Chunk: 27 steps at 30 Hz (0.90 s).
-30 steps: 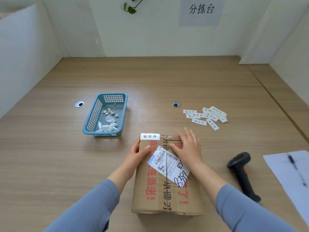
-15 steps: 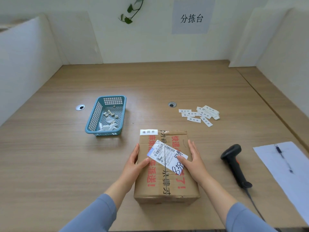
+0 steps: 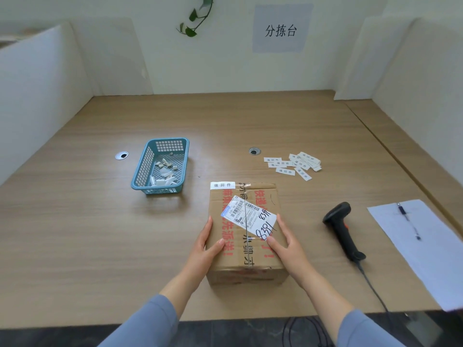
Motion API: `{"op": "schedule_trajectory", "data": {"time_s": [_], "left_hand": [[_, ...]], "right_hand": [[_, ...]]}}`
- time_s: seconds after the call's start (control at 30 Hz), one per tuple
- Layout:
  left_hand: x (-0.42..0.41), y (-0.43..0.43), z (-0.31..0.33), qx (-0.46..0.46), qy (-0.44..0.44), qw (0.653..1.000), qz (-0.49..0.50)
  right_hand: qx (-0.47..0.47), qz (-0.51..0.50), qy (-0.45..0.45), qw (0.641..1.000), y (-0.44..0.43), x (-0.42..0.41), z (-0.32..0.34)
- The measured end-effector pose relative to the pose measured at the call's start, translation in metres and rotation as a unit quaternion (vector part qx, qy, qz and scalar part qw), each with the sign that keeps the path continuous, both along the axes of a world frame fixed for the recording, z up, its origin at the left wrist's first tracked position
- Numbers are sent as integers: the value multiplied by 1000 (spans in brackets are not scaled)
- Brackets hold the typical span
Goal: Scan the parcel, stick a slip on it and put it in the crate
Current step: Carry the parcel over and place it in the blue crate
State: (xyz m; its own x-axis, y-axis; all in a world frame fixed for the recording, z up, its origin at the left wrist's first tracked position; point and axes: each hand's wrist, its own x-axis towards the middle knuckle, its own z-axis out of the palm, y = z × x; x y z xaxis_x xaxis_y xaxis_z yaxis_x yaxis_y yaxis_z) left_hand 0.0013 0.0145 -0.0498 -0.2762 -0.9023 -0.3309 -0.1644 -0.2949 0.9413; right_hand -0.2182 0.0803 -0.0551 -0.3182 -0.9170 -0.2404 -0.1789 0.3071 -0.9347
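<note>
A brown cardboard parcel (image 3: pixel 246 256) with red print stands on the wooden table near its front edge. A white shipping label (image 3: pixel 248 217) with a barcode and handwriting lies across its top. A small white slip (image 3: pixel 222 185) is stuck at its far left corner. My left hand (image 3: pixel 204 249) presses on the parcel's left side, thumb on the top. My right hand (image 3: pixel 288 244) presses on the right side, thumb on the top. A black barcode scanner (image 3: pixel 343 230) lies on the table to the right. No crate is in view.
A blue plastic basket (image 3: pixel 144 171) with several white paper scraps stands to the left. Several loose white slips (image 3: pixel 295 165) lie behind the parcel to the right. At the right edge lies a white sheet (image 3: pixel 431 254) with a pen (image 3: pixel 407 220). White partitions wall the table.
My right hand has left the parcel's top near the slip and moved to its right side. My left hand slid back along the left side. The view pulled back and up.
</note>
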Motion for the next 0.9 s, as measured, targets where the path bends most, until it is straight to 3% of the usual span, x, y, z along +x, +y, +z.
{"op": "schedule_trajectory", "data": {"time_s": [0.37, 0.67, 0.9], "left_hand": [[-8, 9, 4, -6, -11, 1000, 17], [-9, 9, 10, -27, -59, 998, -9], [-9, 11, 12, -15, -38, 999, 4]], "right_hand": [[-7, 4, -34, 999, 2, 3, 2], [21, 26, -1, 999, 2, 1, 0], [12, 26, -38, 999, 3, 1, 5]]}}
